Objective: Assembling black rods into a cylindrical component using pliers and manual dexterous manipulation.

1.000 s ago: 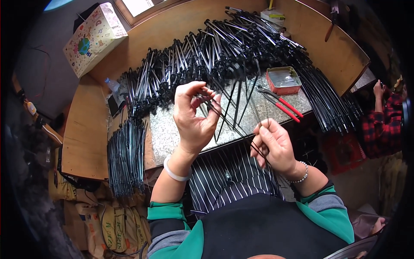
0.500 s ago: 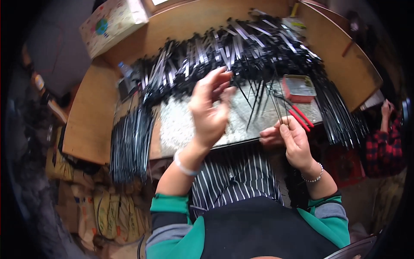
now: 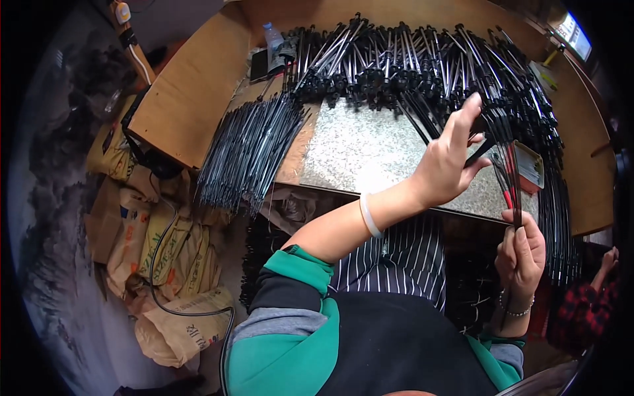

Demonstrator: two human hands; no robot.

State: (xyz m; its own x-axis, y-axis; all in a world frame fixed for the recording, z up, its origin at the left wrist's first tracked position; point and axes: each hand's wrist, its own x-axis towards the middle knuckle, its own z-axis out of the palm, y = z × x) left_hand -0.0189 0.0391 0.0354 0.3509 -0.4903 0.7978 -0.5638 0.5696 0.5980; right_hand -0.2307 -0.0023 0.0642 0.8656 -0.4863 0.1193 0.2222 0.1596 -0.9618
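My right hand [image 3: 522,254] is closed around the lower ends of a bundle of thin black rods [image 3: 516,178], held upright near the table's front edge. Just left of the bundle, my left hand [image 3: 449,162] is raised with its fingers stretched up and the thumb apart. A dark strip shows in the gap between thumb and fingers; whether it touches the hand is hidden. More black rods [image 3: 422,119] slant over the speckled tabletop [image 3: 350,142] behind my left hand. Red-handled pliers [image 3: 508,198] are partly covered by the bundle.
Many black and silver rods [image 3: 403,59] are heaped along the back. Rod bundles overhang the table at left [image 3: 247,155] and right [image 3: 558,231]. A red-sided box [image 3: 530,173] and a bottle [image 3: 272,36] stand there. Wooden side panels [image 3: 191,86] flank it. A plaid-sleeved person [image 3: 581,307] sits right.
The view has swung, so the table appears farther right. My left hand has moved toward the rods in my right hand. The rods there look like a thicker bundle now.
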